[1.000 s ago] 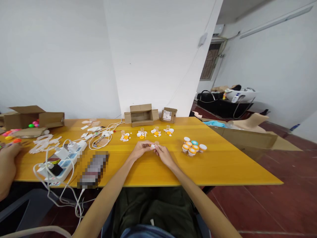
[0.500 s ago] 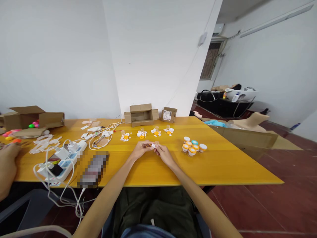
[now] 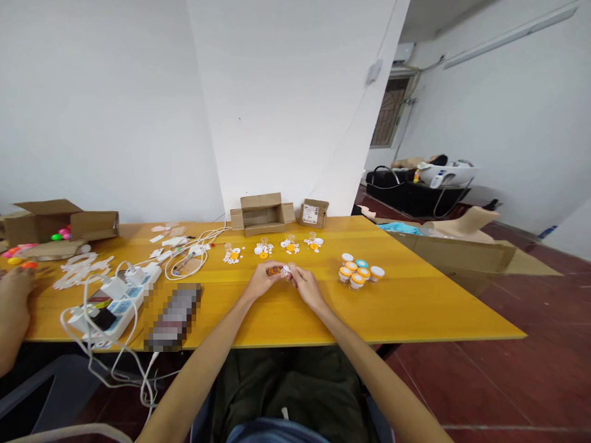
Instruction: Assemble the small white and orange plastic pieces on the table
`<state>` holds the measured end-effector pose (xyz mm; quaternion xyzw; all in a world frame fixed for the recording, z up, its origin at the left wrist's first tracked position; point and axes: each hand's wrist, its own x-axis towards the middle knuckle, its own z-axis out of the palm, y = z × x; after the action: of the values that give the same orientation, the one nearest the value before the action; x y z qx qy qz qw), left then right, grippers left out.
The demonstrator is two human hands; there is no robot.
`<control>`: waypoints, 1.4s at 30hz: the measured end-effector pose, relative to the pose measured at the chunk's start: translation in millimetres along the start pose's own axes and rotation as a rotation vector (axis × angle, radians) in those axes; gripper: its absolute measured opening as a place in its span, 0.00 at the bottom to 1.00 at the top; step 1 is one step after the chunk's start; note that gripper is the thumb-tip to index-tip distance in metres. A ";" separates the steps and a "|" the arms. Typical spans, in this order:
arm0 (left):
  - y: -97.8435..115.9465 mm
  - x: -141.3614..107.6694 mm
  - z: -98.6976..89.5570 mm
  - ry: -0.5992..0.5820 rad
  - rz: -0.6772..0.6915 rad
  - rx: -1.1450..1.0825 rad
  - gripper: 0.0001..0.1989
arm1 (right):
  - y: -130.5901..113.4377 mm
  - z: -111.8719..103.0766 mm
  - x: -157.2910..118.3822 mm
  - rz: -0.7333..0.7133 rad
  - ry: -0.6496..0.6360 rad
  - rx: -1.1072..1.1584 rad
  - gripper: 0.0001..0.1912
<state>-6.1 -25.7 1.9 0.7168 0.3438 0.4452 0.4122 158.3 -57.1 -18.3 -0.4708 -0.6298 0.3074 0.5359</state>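
Observation:
My left hand point(image 3: 261, 282) is closed around a small clear jar point(image 3: 274, 270) lying on its side, the table's colour showing through it. At the jar's mouth sit small white pieces point(image 3: 285, 269), pinched by my right hand point(image 3: 305, 287); their exact shape is too small to tell. Both hands meet low over the yellow table point(image 3: 286, 320). Beyond them stand several small groups of a clear jar point(image 3: 290, 238), an orange ring-like lid point(image 3: 263, 255) and scattered white pieces point(image 3: 232, 259). Right of my hands, several capped jars point(image 3: 356, 280) with orange, white and teal lids are bunched together.
Two cardboard boxes, one open point(image 3: 263, 216) and one labelled point(image 3: 314, 213), stand by the wall. On the left lie a power strip point(image 3: 124, 304) with cables, a blurred phone point(image 3: 176, 317), and another person's hand point(image 3: 16, 301) near colourful balls point(image 3: 28, 265).
The jar in my left hand shows more clearly, with the white pieces at its mouth. My hands stay in nearly the same place; the view has shifted slightly.

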 end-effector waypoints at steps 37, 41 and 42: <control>7.4 -4.7 1.5 0.081 0.089 0.326 0.10 | -5.4 3.0 -5.6 -0.083 0.059 -0.026 0.13; 6.3 -3.9 1.2 0.050 0.119 0.246 0.08 | -8.9 1.0 -7.0 -0.065 0.044 -0.067 0.11; 6.1 -3.6 1.3 0.049 0.127 0.232 0.08 | -9.3 0.9 -7.0 -0.062 0.047 -0.068 0.11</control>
<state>-5.5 -31.8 5.7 0.7690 0.3568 0.4449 0.2889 154.9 -66.8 -12.9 -0.4761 -0.6413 0.2581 0.5435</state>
